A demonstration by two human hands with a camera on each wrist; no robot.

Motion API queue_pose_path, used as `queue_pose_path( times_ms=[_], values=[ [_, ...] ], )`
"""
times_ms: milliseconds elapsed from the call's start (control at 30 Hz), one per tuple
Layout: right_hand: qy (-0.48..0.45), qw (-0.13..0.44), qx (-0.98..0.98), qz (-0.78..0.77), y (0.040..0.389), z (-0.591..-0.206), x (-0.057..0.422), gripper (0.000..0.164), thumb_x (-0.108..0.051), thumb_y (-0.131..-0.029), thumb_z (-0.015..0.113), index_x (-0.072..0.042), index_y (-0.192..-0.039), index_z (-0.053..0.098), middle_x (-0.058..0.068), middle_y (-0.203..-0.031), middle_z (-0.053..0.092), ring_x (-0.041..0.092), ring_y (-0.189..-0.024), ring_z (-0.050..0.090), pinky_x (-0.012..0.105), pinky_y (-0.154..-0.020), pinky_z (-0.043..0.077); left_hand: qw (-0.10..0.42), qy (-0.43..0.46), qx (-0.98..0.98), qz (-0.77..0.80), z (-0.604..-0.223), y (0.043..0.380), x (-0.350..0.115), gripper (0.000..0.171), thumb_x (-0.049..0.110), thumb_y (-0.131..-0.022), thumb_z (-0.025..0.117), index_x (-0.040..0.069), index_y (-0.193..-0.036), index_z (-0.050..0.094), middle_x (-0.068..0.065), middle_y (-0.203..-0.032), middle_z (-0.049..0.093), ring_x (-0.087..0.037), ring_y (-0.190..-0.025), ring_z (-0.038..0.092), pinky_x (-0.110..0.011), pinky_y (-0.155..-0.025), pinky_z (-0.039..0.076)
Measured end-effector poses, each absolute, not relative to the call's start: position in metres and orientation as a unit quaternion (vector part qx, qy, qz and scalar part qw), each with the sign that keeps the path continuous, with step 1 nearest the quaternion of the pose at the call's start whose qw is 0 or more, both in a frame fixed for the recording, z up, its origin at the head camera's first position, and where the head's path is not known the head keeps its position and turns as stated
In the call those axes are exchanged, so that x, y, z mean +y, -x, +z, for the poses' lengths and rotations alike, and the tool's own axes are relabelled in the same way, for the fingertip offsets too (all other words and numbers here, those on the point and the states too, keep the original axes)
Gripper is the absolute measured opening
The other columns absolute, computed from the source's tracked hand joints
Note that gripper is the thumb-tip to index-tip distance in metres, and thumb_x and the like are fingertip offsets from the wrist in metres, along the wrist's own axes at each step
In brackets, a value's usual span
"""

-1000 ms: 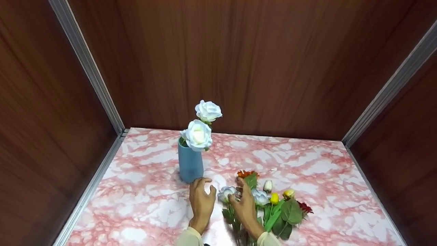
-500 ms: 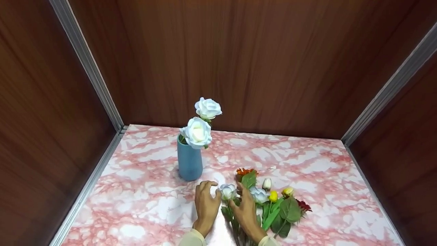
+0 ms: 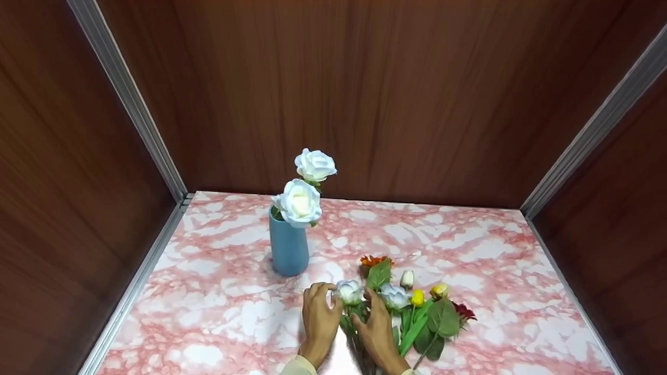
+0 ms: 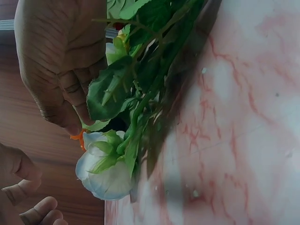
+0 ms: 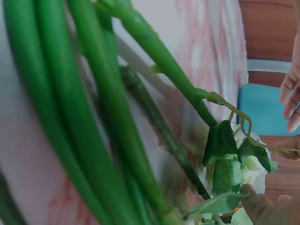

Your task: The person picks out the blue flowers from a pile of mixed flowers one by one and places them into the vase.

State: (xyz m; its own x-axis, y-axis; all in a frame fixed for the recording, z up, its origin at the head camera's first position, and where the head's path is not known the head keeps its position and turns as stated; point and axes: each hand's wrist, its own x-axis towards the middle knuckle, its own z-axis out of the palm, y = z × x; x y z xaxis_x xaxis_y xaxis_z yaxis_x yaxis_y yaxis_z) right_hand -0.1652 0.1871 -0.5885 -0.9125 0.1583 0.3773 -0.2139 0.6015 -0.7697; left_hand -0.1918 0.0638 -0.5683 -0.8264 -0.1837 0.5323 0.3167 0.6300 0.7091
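Showing nearest us, in front of the blue vase [image 3: 289, 247] and to its right, are the cuffs of two pale sleeves [image 3: 299, 366]. Between them we see a bundle of green stems [image 3: 359, 346], lying in front of the vase and to its right. Above these, in front of the vase and slightly right, the left hand [image 3: 320, 320] has its fingers loosely curved, with a gap between thumb and forefinger; we see nothing in its hold. The right hand [image 3: 376, 325], farther right of the vase, is likewise loosely bent, thumb and forefinger well apart, gripping nothing that we can see. Between the two hands is a white flower [image 3: 349, 291], in front of the vase and to its right; we cannot tell whether any fingertip touches it. Farther right of the vase we find a broad green leaf [image 3: 444, 317], a dark red flower [image 3: 463, 311], a pale bluish flower [image 3: 395, 297], two yellow tulips [image 3: 417, 298] and a white tulip [image 3: 407, 279]. An orange flower [image 3: 372, 261] lies nearer the vase's right side. The vase itself stands upright, holding white roses [image 3: 300, 202] above its rim. Behind the vase we see a brown wood-grain panel [image 3: 333, 94].
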Motion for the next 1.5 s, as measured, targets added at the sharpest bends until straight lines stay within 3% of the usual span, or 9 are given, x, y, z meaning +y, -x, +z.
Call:
queue_pose_path(
  times_ms=[300, 700, 967, 1300, 1500],
  values=[
    [-0.005, 0.175, -0.873, 0.456, 0.163, -0.592, 0.186, 0.065, 0.0, -0.068, 0.071, 0.003, -0.126, 0.043, 0.02, -0.108, 0.055, 0.031, -0.091, 0.057, 0.04, -0.072, 0.049, 0.273, 0.031, -0.86, -0.43, -0.57, 0.191, 0.064, 0.017, 0.005, -0.066, 0.066, 0.013, -0.081, 0.066, 0.004, -0.088, 0.058, -0.017, -0.083, 0.05, -0.032, -0.072, 0.042],
    [-0.044, 0.204, -0.911, 0.357, 0.159, -0.602, 0.188, 0.062, -0.008, -0.067, 0.072, 0.002, -0.123, 0.047, 0.013, -0.096, 0.062, 0.028, -0.086, 0.059, 0.042, -0.073, 0.045, 0.279, 0.05, -0.864, -0.416, -0.576, 0.191, 0.066, 0.018, 0.005, -0.065, 0.066, 0.014, -0.081, 0.065, 0.003, -0.088, 0.058, -0.018, -0.081, 0.051, -0.033, -0.07, 0.042],
    [-0.062, 0.205, -0.923, 0.319, 0.158, -0.604, 0.186, 0.05, -0.006, -0.064, 0.074, 0.0, -0.111, 0.056, 0.006, -0.085, 0.064, 0.024, -0.079, 0.06, 0.038, -0.07, 0.046, 0.262, 0.042, -0.87, -0.415, -0.581, 0.188, 0.068, 0.019, 0.006, -0.065, 0.068, 0.013, -0.082, 0.066, 0.002, -0.087, 0.059, -0.018, -0.081, 0.051, -0.033, -0.071, 0.042],
    [-0.065, 0.185, -0.939, 0.284, 0.157, -0.605, 0.185, 0.027, -0.014, -0.069, 0.072, -0.006, -0.094, 0.066, 0.007, -0.091, 0.065, 0.024, -0.086, 0.06, 0.038, -0.074, 0.046, 0.254, 0.031, -0.871, -0.419, -0.586, 0.184, 0.071, 0.017, 0.007, -0.064, 0.068, 0.014, -0.08, 0.066, 0.004, -0.085, 0.059, -0.017, -0.08, 0.051, -0.031, -0.071, 0.041],
    [-0.089, 0.197, -0.936, 0.277, 0.157, -0.606, 0.186, 0.017, -0.015, -0.071, 0.069, -0.013, -0.087, 0.067, 0.0, -0.084, 0.064, 0.018, -0.081, 0.06, 0.035, -0.069, 0.046, 0.256, 0.033, -0.871, -0.418, -0.589, 0.183, 0.071, 0.016, 0.008, -0.064, 0.067, 0.013, -0.079, 0.065, 0.003, -0.082, 0.058, -0.017, -0.078, 0.05, -0.032, -0.069, 0.041]
  ],
)
